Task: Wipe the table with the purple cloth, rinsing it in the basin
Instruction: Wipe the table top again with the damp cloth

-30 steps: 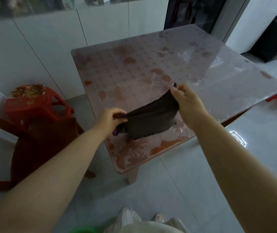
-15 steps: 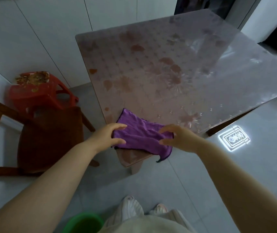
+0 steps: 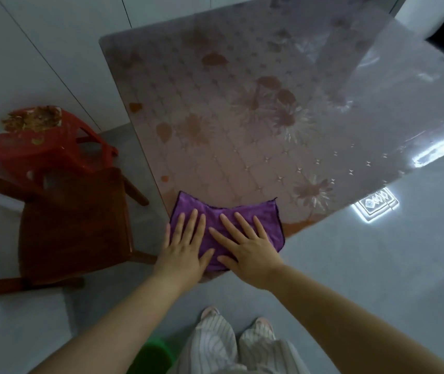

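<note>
Purple cloth [image 3: 264,215] is spread open and flat on the near corner of the counter [image 3: 242,130]. It has a dark hem along its edges. Its right near part runs right up to the counter edge; can't tell if it overhangs.

Both hands are on the cloth, palms down and side by side, grasping nothing. Left hand [image 3: 185,249]: released, fingers straight and slightly spread, covering the cloth's left part, with the outer edge of the hand about level with the cloth's left edge. Right hand [image 3: 248,247]: also released, fingers straight and fanned wider, on the cloth's middle. The thumbs point toward each other with a strip of purple between them. The cloth's far right corner is uncovered.

The counter top has a floral and grid pattern under a glossy clear cover, with glare on the far right side.

Basin [image 3: 153,357]: green, on the floor [image 3: 377,279] at the bottom of the view. It is partly hidden by the left forearm and sits just beside the striped trousers [image 3: 215,344]. Contents not visible. The toes of the shoes [image 3: 210,311] show below the counter corner.

Left of the counter is a wooden chair [image 3: 72,225], seat near the counter edge. Behind it is a red stool [image 3: 48,147] with a stained top. White cabinet doors [image 3: 40,49] are beyond. There is a bright light patch [image 3: 377,205] on the floor by the counter's right edge.
</note>
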Tool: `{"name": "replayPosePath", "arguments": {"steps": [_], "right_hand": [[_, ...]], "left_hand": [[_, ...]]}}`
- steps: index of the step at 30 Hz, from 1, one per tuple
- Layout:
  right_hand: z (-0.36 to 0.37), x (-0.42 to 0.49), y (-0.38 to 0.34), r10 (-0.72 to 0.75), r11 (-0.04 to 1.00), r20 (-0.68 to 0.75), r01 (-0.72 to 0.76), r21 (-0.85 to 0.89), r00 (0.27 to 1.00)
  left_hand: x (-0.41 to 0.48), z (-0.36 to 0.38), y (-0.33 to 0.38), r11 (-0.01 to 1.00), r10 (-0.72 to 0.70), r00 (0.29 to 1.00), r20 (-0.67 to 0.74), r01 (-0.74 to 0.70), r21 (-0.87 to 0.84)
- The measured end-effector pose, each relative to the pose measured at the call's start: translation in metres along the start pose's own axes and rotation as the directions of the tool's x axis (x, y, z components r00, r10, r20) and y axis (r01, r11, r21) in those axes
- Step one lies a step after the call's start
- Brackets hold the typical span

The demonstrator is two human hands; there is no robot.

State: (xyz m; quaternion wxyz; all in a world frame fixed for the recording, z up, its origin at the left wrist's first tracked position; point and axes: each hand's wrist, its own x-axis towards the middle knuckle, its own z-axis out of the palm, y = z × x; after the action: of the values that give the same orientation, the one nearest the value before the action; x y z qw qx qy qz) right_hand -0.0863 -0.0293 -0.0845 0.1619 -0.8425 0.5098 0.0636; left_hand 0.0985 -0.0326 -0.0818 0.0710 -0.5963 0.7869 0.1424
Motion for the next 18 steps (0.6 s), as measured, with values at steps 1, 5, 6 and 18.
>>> {"name": "replayPosePath", "arguments": {"steps": [1,5,6,18], "right_hand": [[-0.004,0.004,0.007,-0.048,0.999,0.021,0.048,-0.013,0.999],[-0.016,0.042,0.0,-0.002,1.0,0.031,0.002,0.012,1.0],[-0.016,0.048,-0.008,0.037,0.999,0.013,-0.037,0.015,0.999],[-0.02,0.017,0.062,-0.102,0.993,-0.022,0.103,0.05,0.995]], "left_hand": [[-0.011,0.003,0.0,1.0,-0.016,0.999,-0.034,0.017,0.021],[-0.009,0.009,0.005,0.989,-0.144,0.989,0.014,0.144,0.026],[-0.001,0.005,0.004,0.986,-0.169,0.986,0.009,0.169,0.012],[0.011,-0.033,0.044,0.983,-0.159,0.987,0.039,0.162,-0.091]]}}
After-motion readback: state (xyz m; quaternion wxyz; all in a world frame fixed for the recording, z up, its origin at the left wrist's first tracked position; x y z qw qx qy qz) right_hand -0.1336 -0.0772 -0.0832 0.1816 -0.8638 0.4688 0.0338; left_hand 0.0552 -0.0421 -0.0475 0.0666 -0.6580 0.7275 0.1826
